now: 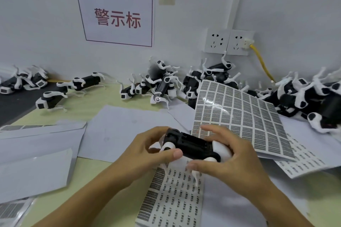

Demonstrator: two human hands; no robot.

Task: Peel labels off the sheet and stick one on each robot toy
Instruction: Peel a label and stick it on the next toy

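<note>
Both hands hold one robot toy (pixel 191 145) just above the desk, directly in front of the big label sheet (pixel 239 116), which leans propped against the toy pile behind it. The toy lies on its back or side, black body showing, white legs hanging toward the near sheet. Left hand (pixel 147 151) grips the toy's left end, fingers curled behind it, thumb laid along the near edge by a white joint. Right hand (pixel 232 155) wraps the right end, forefinger stretched over the top toward the big label sheet, thumb below. Cannot tell whether a label is already on a fingertip or on the body; none shows. Judged step: seating or pressing a label on the flat black body, or turning the toy to present that face. To do it well: keep the left grip firm on the body, not the thin legs, which look apt to flex; lay the label on a flat panel clear of the joints; rub from one edge across so no corner lifts. A partly used sheet (pixel 171 197) lies flat just nearer than the big label sheet, under the hands. Unlabelled-looking toys (pixel 302 96) are heaped behind and right of the big label sheet; a row of separate toys (pixel 55 97) stands well to its left, perhaps finished. Blank backing papers (pixel 36 164) lie left of it.
</note>
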